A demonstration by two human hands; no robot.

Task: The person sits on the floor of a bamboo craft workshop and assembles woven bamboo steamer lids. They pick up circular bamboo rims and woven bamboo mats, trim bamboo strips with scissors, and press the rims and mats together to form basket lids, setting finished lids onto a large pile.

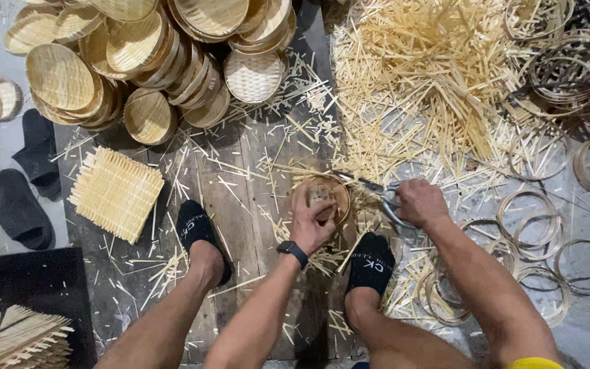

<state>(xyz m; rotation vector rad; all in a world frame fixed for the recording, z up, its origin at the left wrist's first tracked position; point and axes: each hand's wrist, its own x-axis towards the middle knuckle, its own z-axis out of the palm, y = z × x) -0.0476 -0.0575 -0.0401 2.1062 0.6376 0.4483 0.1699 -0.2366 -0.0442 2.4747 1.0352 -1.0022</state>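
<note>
My left hand (311, 220), with a black watch on the wrist, presses down on a small round woven bamboo basket (337, 193) set on the wooden boards between my feet. My right hand (421, 202) grips a pair of metal shears (375, 188) whose blades reach the basket's upper right rim. Loose bamboo trimmings lie around the basket. My feet in black socks (194, 229) rest on either side.
A heap of finished round baskets (151, 55) fills the top left. A square woven mat (116, 192) lies at left beside black slippers (22, 212). Cut bamboo strips (418, 75) pile up at top centre; bamboo hoops (534, 225) cover the right.
</note>
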